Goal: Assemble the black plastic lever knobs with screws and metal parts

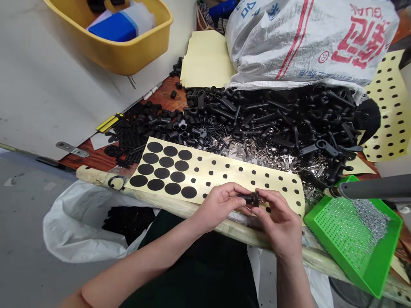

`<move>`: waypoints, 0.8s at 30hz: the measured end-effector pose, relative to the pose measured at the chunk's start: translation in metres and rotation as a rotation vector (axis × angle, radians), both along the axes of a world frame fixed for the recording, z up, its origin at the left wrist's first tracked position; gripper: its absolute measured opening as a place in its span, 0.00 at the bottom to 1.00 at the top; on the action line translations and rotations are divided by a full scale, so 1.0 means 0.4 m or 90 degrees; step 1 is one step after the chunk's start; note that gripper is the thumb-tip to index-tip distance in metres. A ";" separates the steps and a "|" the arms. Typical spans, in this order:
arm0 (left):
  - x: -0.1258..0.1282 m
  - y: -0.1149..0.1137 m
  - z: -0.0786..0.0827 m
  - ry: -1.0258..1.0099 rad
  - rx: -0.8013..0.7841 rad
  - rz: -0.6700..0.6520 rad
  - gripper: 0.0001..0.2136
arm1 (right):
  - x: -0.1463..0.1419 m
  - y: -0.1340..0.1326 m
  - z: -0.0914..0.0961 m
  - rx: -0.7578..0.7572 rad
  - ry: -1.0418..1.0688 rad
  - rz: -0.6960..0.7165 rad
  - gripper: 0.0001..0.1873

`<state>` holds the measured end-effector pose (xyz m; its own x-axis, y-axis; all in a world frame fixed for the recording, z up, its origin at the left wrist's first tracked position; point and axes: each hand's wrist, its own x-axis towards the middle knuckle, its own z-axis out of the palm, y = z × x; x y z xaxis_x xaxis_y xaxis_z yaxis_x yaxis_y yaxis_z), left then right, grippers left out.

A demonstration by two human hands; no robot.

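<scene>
Between my two hands, above the front edge of the bench, is a small black plastic part (247, 198) with a cylindrical body and a wider ring at its right end. My left hand (221, 203) pinches the body between thumb and fingers. On the ring end, the fingers of my right hand (281, 218) close from the other side. Beneath the hands lies a pale yellow sticker sheet (221, 171) with large black discs at its left and small black dots along the rest. My fingers hide part of the black part and of the sheet.
Black plastic handles (276, 111), short black tubes (160, 122) and metal clips (253, 147) heap behind the sheet. A green tray (349, 261) of small metal pieces stands right, below a grey bar (375, 187). A yellow bin (138, 53) hangs upper left; a white sack (263, 47) lies behind.
</scene>
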<state>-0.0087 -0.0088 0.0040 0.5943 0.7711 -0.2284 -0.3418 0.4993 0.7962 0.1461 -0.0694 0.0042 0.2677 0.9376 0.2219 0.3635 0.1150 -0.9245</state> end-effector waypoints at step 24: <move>0.004 -0.002 -0.009 0.096 0.046 0.002 0.03 | -0.004 0.002 0.041 -0.150 -0.023 -0.038 0.15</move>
